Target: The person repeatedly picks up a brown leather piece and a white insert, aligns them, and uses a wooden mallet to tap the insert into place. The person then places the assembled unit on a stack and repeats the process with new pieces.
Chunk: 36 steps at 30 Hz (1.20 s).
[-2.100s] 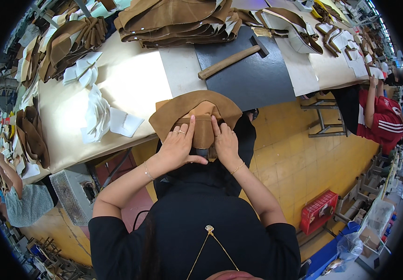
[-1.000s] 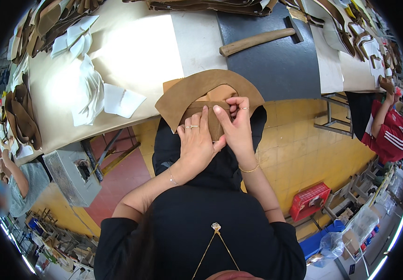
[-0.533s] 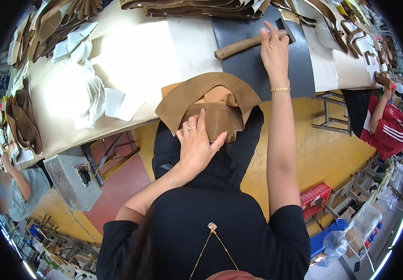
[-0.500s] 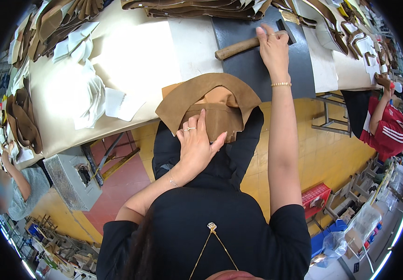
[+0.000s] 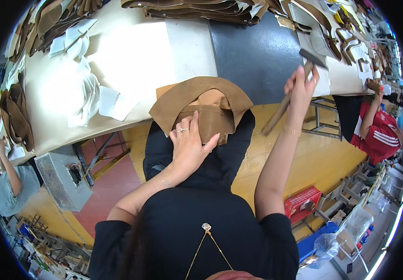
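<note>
A curved brown leather piece [image 5: 201, 88] with a lighter tan inner side lies over my lap at the table's front edge. My left hand [image 5: 188, 144] rests on its lower part, fingers stretched out flat and the thumb apart. To the right, my right hand [image 5: 300, 88] is closed round a hammer [image 5: 281, 111] with a wooden handle and a dark metal head. The hammer is held up off the table, tilted, its head pointing away from me and its handle end toward my lap.
A dark flat board [image 5: 253, 51] lies on the pale table [image 5: 189, 51]. Stacked brown leather pieces [image 5: 206, 11] line the back, with white pieces [image 5: 115, 103] at left. A metal box [image 5: 63, 179] stands below left. Co-workers sit at both sides, one in a red shirt [image 5: 381, 133].
My right hand has gripped the hammer, lifted it off the dark board and brought it to the right and nearer me. My left hand stays on the leather piece.
</note>
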Available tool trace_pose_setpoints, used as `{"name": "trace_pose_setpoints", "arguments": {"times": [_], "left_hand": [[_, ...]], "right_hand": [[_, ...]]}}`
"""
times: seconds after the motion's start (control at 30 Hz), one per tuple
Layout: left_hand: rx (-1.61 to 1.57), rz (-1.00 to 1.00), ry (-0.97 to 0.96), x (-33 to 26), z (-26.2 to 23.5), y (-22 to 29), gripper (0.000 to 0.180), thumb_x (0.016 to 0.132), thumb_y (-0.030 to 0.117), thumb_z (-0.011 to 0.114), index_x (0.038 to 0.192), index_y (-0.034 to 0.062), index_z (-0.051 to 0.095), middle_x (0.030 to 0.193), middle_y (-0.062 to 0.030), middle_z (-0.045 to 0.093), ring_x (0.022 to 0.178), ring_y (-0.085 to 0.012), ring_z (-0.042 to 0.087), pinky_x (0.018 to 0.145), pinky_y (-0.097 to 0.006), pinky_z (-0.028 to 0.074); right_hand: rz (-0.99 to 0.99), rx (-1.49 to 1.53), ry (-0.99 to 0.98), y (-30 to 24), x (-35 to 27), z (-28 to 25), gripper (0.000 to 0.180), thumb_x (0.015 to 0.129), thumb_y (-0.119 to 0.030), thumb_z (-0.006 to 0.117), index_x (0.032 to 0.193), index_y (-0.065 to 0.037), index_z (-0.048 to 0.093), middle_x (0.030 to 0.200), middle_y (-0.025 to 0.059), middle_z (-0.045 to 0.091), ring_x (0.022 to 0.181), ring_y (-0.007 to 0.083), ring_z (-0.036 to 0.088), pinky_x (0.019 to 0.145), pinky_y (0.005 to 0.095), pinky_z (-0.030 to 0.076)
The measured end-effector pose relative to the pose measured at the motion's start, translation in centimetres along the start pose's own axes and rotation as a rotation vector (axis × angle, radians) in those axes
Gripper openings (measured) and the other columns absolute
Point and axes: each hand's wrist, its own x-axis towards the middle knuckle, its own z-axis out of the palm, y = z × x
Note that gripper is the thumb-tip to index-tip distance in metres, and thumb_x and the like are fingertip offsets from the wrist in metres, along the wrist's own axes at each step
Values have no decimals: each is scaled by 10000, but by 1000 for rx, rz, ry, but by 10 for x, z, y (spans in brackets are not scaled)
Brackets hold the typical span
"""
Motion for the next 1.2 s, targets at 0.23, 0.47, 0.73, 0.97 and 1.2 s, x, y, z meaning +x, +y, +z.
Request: {"name": "trace_pose_setpoints", "arguments": {"times": [0.23, 0.47, 0.73, 0.97, 1.2], "left_hand": [[28, 31, 48, -2, 1, -1, 816, 848, 451, 707, 1394, -78, 411, 1207, -168, 483, 1130, -326, 459, 921, -452, 347], [36, 37, 77, -2, 4, -2, 808, 844, 451, 711, 1391, -68, 421, 1205, -163, 491, 1127, -320, 464, 913, -457, 346], [39, 27, 85, -3, 8, -3, 820, 839, 468, 713, 1394, -62, 425, 1187, -162, 487, 1117, -308, 462, 908, -451, 343], [31, 0, 66, -4, 10, -3, 786, 861, 438, 697, 1409, -49, 411, 1237, -168, 470, 1173, -316, 456, 980, -458, 325], [40, -1, 92, -4, 10, -1, 811, 827, 421, 722, 1414, -42, 408, 1243, -161, 469, 1175, -324, 444, 994, -461, 305]], "right_hand": [[-568, -702, -596, -34, -104, 4, 340, 931, -151, 651, 1252, -42, 632, 849, 113, 658, 630, 240, 633, 577, 318, 505], [-639, -577, -459, -38, -124, 22, 432, 906, -165, 665, 1334, -149, 604, 761, 87, 604, 608, 283, 601, 561, 374, 500], [-625, -716, -588, -47, -137, 26, 460, 907, -152, 657, 1362, -165, 589, 733, 83, 581, 582, 269, 595, 544, 369, 496], [-626, -708, -547, -54, -149, 26, 473, 903, -171, 663, 1369, -187, 586, 722, 74, 576, 562, 254, 596, 516, 369, 487], [-633, -803, -588, -46, -156, 19, 524, 855, -118, 708, 1364, -174, 593, 726, 57, 577, 550, 219, 586, 499, 348, 481]]}}
